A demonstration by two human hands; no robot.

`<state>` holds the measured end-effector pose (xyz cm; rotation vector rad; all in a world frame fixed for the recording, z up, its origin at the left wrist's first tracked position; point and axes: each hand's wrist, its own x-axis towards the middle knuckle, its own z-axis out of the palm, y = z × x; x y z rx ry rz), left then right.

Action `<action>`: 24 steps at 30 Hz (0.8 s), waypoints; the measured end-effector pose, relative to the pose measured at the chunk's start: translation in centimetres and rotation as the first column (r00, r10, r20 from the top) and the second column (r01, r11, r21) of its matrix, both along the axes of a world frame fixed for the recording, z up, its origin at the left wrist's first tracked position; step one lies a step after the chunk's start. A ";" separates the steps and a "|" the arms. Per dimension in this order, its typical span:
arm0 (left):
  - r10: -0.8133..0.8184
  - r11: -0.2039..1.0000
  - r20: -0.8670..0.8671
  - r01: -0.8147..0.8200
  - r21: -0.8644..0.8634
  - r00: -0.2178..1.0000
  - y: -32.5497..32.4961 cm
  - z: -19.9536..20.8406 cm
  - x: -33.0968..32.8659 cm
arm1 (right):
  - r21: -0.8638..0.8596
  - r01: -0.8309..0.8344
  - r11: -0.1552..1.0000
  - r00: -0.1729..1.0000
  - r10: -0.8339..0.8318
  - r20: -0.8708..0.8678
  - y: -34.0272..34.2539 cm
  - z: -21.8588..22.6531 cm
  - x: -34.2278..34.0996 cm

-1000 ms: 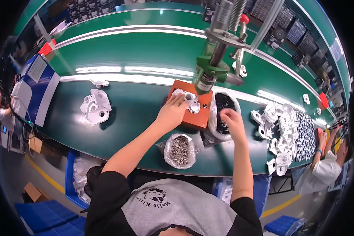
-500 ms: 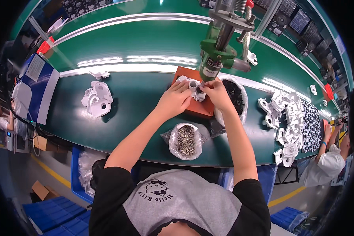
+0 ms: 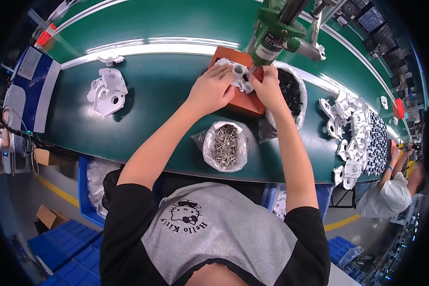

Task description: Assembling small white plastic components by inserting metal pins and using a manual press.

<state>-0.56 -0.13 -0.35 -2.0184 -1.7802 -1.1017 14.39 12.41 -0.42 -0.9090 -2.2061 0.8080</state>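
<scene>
My two hands are apart, one at each side of the white housing point(image 3: 239, 71), which sits on the orange block point(image 3: 247, 104) beneath the green press point(image 3: 269, 40). My left hand point(image 3: 212, 89) lies over the housing's left part, fingers stretched forward and thumb towards its near edge; I cannot tell whether it grips or only rests there. My right hand point(image 3: 268, 89) is at the other side, thumb and fingers drawn in close beside the press's metal tip point(image 3: 252, 69); whether they pinch anything small, I cannot tell. Between my hands the housing's round openings show. Just right of the block stands a clear bag point(image 3: 301, 102) of black pieces point(image 3: 289, 89), and nearer me an open bag of metal screws point(image 3: 225, 145). Off to my left on the green bench point(image 3: 159, 81) lie more white parts point(image 3: 108, 91); well to my right, a heap of white housings point(image 3: 352, 143) spreads beside rows of small dark pieces point(image 3: 378, 143).
</scene>
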 end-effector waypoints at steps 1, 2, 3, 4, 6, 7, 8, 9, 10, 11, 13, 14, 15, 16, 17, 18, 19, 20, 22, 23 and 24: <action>0.001 1.000 0.006 -0.001 0.011 1.000 0.0 -0.1 0.1 | 0.015 -0.002 1.000 1.000 0.002 -0.012 0.1 -0.2 0.0; -0.001 1.000 0.006 0.001 0.011 1.000 0.1 0.0 0.2 | 0.041 0.012 0.999 1.000 -0.012 0.007 0.0 -0.4 0.1; -0.003 1.000 0.011 0.003 0.010 1.000 0.2 0.0 0.2 | 0.043 0.015 0.999 1.000 -0.015 0.007 -0.1 -0.3 0.2; -0.001 1.000 0.018 0.001 0.004 1.000 0.0 -0.1 0.2 | 0.060 0.020 0.998 1.000 -0.020 0.009 -0.5 -0.2 0.1; 0.001 1.000 0.020 -0.001 0.004 1.000 -0.1 -0.4 0.2 | 0.076 0.025 0.997 1.000 -0.026 0.011 -1.1 -0.5 0.5; 0.004 1.000 0.021 -0.004 0.009 1.000 -0.1 -0.4 0.3 | -0.010 0.008 1.000 0.988 -0.009 -0.154 -1.3 -0.7 1.0; 0.009 1.000 0.023 -0.009 0.006 1.000 -0.2 -0.4 0.2 | -0.094 -0.030 0.995 0.949 -0.001 -0.315 -2.3 0.1 1.0; 0.008 1.000 0.024 -0.009 0.011 1.000 -0.3 -0.5 0.2 | -0.164 0.065 0.984 0.955 -0.109 -0.276 -4.1 1.2 2.1; 0.002 1.000 0.024 -0.003 0.022 1.000 -0.2 -0.2 0.4 | 0.022 0.042 0.999 0.964 -0.034 -0.263 -5.2 1.6 3.3; 0.009 1.000 0.024 -0.009 0.021 1.000 -0.2 -0.1 0.4 | 0.203 0.007 0.979 0.970 0.043 -0.239 -6.1 1.9 4.2; 0.020 1.000 0.036 -0.021 0.017 0.999 -0.4 -0.3 0.4 | 0.118 -0.228 0.966 0.969 0.238 -0.072 -8.9 2.9 5.8; 0.017 1.000 0.037 -0.018 0.014 0.999 -0.4 -0.4 0.3 | 0.115 -0.360 0.926 0.931 0.363 -0.014 -9.9 2.8 6.2; 0.020 1.000 0.038 -0.021 0.015 0.999 -0.3 -0.5 0.3 | 0.134 -0.438 0.889 0.898 0.429 0.092 -10.7 2.9 6.5; 0.019 1.000 0.039 -0.020 0.018 0.999 -0.1 -0.5 0.3 | 0.145 -0.512 0.847 0.853 0.482 0.200 -11.4 3.1 6.7; 0.013 1.000 0.040 -0.014 0.017 0.999 -0.1 -0.5 0.3 | 0.186 -0.531 0.827 0.843 0.494 0.212 -11.8 2.7 6.7; 0.016 1.000 0.036 -0.016 0.016 0.999 -0.1 -0.5 0.2 | 0.185 -0.527 0.830 0.846 0.490 0.211 -11.9 2.7 6.6; 0.022 1.000 0.031 -0.022 0.018 0.999 -0.1 -0.4 0.2 | 0.214 -0.539 0.815 0.836 0.486 0.255 -11.8 2.8 6.5; 0.021 1.000 0.030 -0.021 0.019 0.999 -0.1 -0.4 0.3 | 0.242 -0.553 0.797 0.824 0.481 0.299 -11.8 2.8 6.5; 0.032 0.999 0.040 -0.032 0.010 0.999 -0.1 -0.6 0.3 | 0.279 -0.548 0.789 0.825 0.455 0.334 -12.2 2.6 6.5; 0.033 0.999 0.038 -0.033 0.013 0.999 -0.1 -0.6 0.3 | 0.314 -0.544 0.778 0.825 0.429 0.367 -12.3 2.5 6.5; 0.036 0.999 0.043 -0.036 0.011 0.998 0.0 -0.6 0.4 | 0.317 -0.544 0.777 0.825 0.429 0.367 -12.4 2.6 6.5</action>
